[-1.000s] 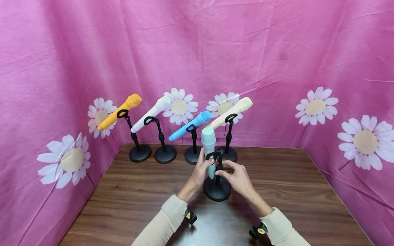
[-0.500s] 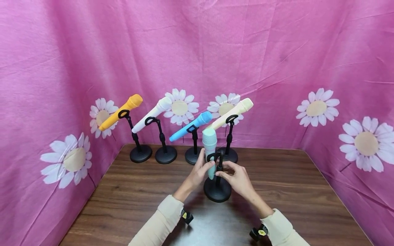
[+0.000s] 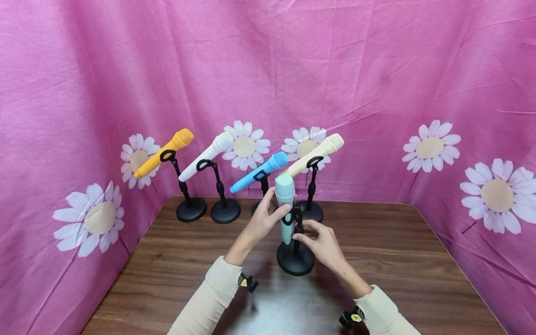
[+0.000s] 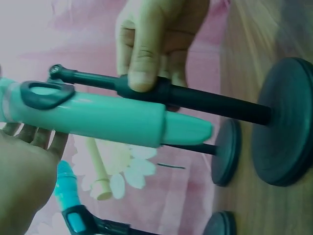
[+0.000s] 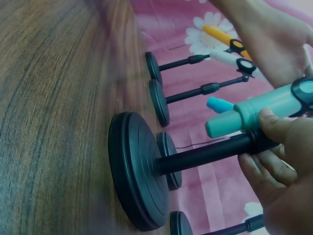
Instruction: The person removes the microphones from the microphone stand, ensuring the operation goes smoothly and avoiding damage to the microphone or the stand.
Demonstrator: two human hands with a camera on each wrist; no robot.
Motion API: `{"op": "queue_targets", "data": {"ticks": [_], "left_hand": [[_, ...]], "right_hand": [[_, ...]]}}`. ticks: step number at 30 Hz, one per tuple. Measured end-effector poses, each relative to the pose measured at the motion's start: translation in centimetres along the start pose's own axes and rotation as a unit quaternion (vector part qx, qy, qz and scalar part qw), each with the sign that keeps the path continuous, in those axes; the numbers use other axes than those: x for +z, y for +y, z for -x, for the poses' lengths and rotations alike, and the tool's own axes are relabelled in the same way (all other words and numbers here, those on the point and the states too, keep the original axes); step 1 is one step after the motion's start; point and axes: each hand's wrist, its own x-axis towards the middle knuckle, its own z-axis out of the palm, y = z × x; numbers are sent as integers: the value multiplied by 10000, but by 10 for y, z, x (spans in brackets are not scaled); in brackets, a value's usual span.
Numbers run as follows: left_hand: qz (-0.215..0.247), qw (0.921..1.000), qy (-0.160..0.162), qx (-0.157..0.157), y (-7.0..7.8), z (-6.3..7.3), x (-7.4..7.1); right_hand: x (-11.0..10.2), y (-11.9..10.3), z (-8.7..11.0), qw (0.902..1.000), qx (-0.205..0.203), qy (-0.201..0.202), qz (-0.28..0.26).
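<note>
A mint-green microphone point(image 3: 285, 190) sits tilted, head up, in the clip of a black microphone stand point(image 3: 295, 260) near the middle of the table. My left hand point(image 3: 261, 218) holds the microphone just below its head, thumb in front and fingers behind. On the stand's pole, my right hand point(image 3: 320, 242) pinches the collar between thumb and fingers. In the left wrist view the clip point(image 4: 46, 95) circles the green body point(image 4: 117, 117), and the right thumb presses the collar. The right wrist view shows the stand's round base point(image 5: 139, 171) flat on the table.
Along the back stand several more stands holding an orange microphone point(image 3: 163, 153), a white microphone point(image 3: 205, 156), a blue microphone point(image 3: 259, 172) and a cream microphone point(image 3: 314, 153). The wooden table point(image 3: 188, 260) ends at a pink curtain point(image 3: 268, 70) with daisies.
My left hand has moved up the green microphone, from the clip to below the head. My right hand stays on the pole, and the stand has barely moved.
</note>
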Motion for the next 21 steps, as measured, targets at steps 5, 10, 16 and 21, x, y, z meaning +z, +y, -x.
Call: {"op": "queue_targets", "data": {"ticks": [5, 10, 16, 21], "left_hand": [[-119, 9998, 127, 41, 8, -6, 2], [-119, 9997, 220, -9, 9, -11, 6], [-183, 9994, 275, -59, 12, -13, 5], [-96, 9994, 306, -97, 12, -14, 4]], "right_hand": [[-1, 3, 0, 9991, -426, 36, 75], [0, 4, 1, 9976, -675, 24, 164], [0, 4, 1, 9967, -781, 68, 189], [-1, 4, 1, 9962, -853, 63, 153]]}}
